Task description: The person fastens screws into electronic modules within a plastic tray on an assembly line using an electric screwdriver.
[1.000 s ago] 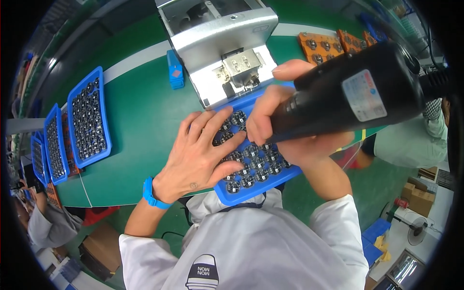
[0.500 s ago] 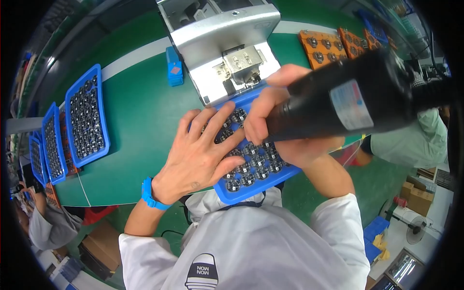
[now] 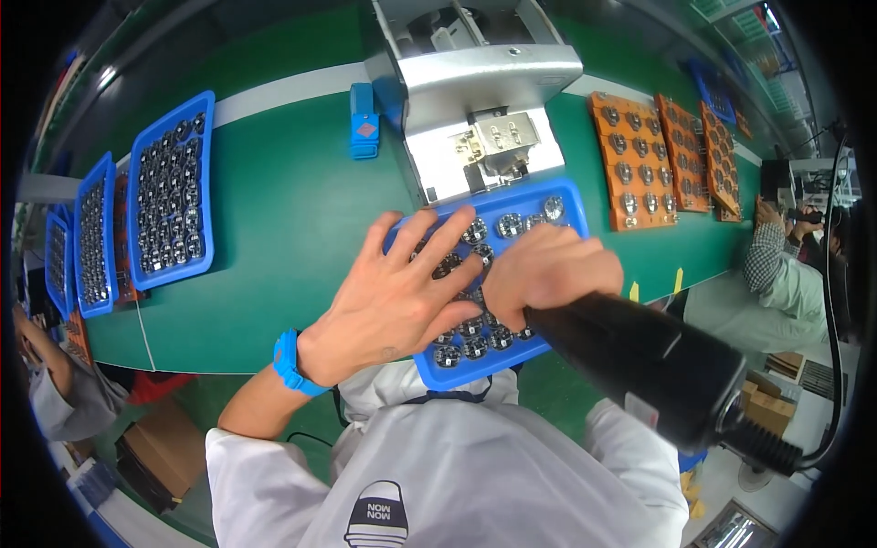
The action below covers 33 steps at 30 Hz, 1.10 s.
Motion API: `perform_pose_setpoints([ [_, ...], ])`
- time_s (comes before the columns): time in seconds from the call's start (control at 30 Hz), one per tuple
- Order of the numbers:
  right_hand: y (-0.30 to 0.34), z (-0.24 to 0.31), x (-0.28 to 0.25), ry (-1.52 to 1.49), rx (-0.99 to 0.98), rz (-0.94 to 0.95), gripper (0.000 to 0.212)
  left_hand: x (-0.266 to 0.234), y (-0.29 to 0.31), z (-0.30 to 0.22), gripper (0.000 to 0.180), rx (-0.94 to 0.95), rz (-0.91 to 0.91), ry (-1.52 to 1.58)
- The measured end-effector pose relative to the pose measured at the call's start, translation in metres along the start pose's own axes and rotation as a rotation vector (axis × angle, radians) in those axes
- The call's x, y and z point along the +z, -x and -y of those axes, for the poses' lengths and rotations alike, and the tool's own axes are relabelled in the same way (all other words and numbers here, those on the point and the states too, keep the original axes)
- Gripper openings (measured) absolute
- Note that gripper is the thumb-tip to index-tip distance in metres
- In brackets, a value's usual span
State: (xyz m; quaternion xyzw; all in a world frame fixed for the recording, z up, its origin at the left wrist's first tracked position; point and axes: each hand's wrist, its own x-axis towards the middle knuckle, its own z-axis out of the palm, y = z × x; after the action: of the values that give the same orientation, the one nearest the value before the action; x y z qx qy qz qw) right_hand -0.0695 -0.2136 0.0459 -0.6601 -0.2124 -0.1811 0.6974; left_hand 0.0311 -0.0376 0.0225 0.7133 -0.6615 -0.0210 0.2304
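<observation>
My left hand (image 3: 402, 288), a blue band (image 3: 290, 363) on its wrist, lies over the left part of a blue tray (image 3: 475, 370). Its fingers are spread, and they cover some of the small round metal-and-black parts (image 3: 473, 346) arranged there. My right hand (image 3: 554, 274) is closed around the front end of a black corded power tool (image 3: 653, 370), above the tray's right half. The tool's body slants down to the right, with the cord trailing from its back. Its working tip is hidden behind my hand, so I cannot tell whether it touches a part.
A silver metal machine (image 3: 484, 82) stands just beyond the tray. Left of it is a blue plastic block (image 3: 364, 128). More filled blue trays (image 3: 137, 265) line the left. Orange plates (image 3: 630, 137) with round parts lie right. People (image 3: 790, 265) sit on both sides.
My right hand has turned over, swinging the tool's body from upper right to lower right. The left hand stays spread on the tray. The whole view has shifted slightly.
</observation>
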Motion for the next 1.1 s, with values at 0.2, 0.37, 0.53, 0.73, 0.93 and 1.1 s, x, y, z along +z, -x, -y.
perform_pose_setpoints([
  [0.2, -0.006, 0.001, -0.009, -0.292, -0.182, -0.294, 0.092, -0.001, 0.001, -0.001, 0.04, -0.016, 0.009, 0.001],
  [0.37, -0.024, 0.012, -0.025, -0.282, -0.249, -0.366, 0.092, 0.001, 0.0, 0.001, 0.043, -0.026, 0.07, -0.037],
  [0.53, -0.048, 0.014, -0.038, -0.186, -0.29, -0.33, 0.103, 0.0, 0.0, 0.001, 0.044, -0.025, 0.067, -0.076],
  [0.73, -0.063, 0.002, -0.038, -0.159, -0.303, -0.31, 0.116, -0.005, -0.005, -0.002, 0.045, -0.003, 0.051, -0.095],
  [0.93, -0.065, -0.001, -0.037, -0.091, -0.278, -0.292, 0.113, -0.006, -0.004, -0.003, 0.045, 0.008, 0.027, -0.087],
  [1.1, -0.065, 0.003, -0.025, -0.034, -0.14, -0.334, 0.112, -0.006, -0.005, -0.004, 0.046, 0.033, 0.012, -0.078],
])
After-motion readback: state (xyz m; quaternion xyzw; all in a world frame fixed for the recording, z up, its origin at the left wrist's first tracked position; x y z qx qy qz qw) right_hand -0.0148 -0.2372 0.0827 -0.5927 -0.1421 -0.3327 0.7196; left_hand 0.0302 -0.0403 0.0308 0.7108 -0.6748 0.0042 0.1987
